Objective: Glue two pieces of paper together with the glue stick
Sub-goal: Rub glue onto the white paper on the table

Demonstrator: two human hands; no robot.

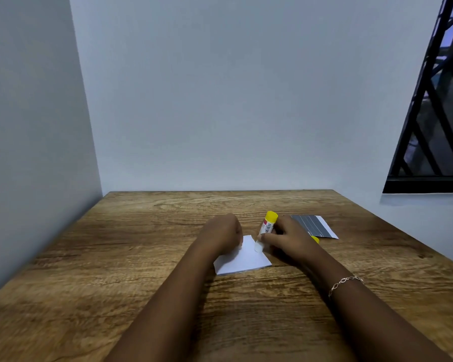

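Two papers (242,259), one glue stick (265,231)

1. A wooden table (115,257) with brown grain stands in a corner between two pale walls.
2. A white paper (242,261) lies flat near its middle.
3. A dark grey paper (311,226) (thin pale lines, white strip at its right edge) lies farther right.
4. A small yellow cap (315,239) rests beside it.
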